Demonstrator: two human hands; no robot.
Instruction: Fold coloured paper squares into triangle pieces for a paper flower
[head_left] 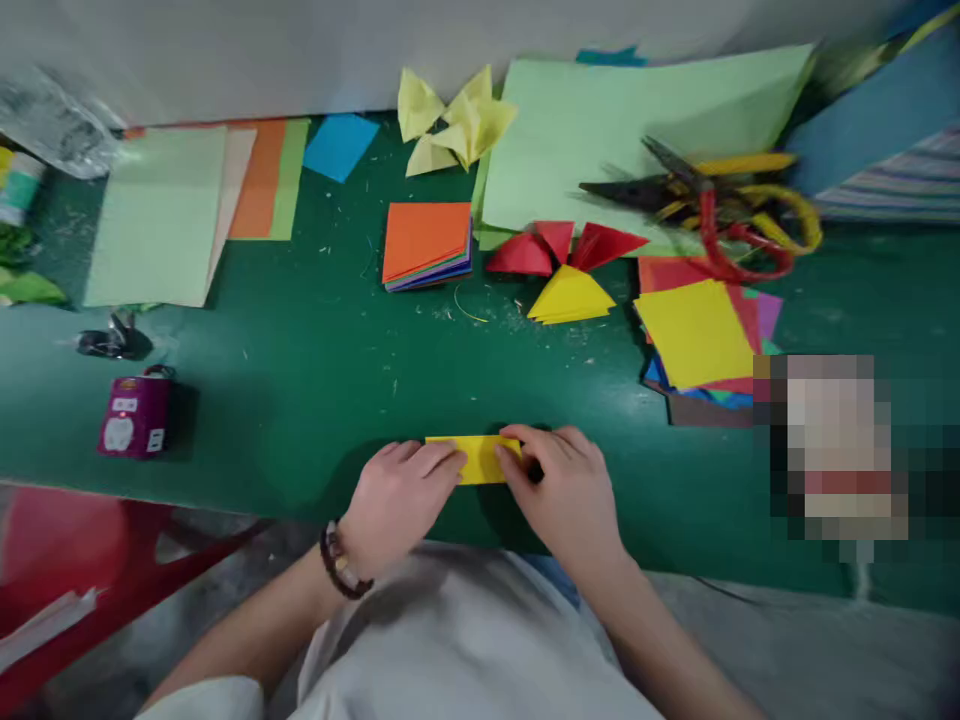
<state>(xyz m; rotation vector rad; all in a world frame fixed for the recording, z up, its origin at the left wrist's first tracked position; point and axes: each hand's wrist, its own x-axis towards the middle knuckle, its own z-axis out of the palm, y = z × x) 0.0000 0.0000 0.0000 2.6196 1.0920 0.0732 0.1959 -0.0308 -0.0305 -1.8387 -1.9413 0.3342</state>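
A small folded yellow paper lies on the green table near its front edge. My left hand rests on the paper's left end, fingers laid flat and pressing down. My right hand covers the right end, its fingertips pinched on the paper's edge. Part of the paper is hidden under both hands.
A stack of square coloured papers with orange on top, folded red and yellow pieces, pale yellow folded shapes, a yellow-topped paper stack, scissors on a green sheet, and a small purple box at left.
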